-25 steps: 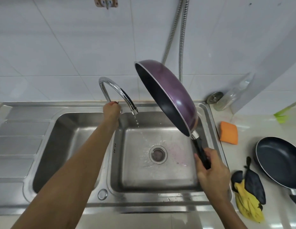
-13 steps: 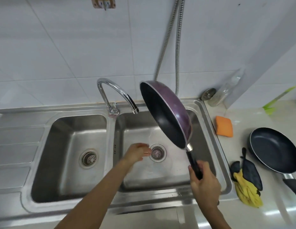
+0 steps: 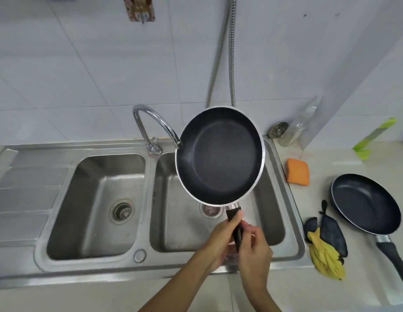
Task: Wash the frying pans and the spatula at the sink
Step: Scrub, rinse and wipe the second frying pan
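Both hands on the one pan handle [image 3: 237, 230]: left hand [image 3: 220, 240] wrapped round it from the left, thumb lying up along the top near the metal collar; right hand [image 3: 255, 248] closed on the lower part from the right, fingers curled over. Handle is black and points near, toward the person

Pan [image 3: 219, 155] held up above the right basin [image 3: 180, 221], dark inside turned to the camera, silver rim all round. Its left edge overlaps the tap [image 3: 151, 122] spout end; can't tell if they touch. No water visible from the tap. Right basin drain [image 3: 209, 210] partly hidden behind the pan's near edge. Left basin [image 3: 90, 199] is bare, drain in the middle

On the counter [image 3: 331, 287] right of the sink: orange sponge [image 3: 297, 171] just beside the sink edge, second pan [image 3: 365, 203] further right, lying flat, handle pointing near-right. Between sink and second pan, a yellow cloth [image 3: 325, 258] with a dark cloth [image 3: 332, 233] partly on top of it. Green spatula [image 3: 376, 137] far right, leaning by the wall. Clear bottle [image 3: 300, 124] and a round metal plug [image 3: 278, 129] in the far corner behind the sink
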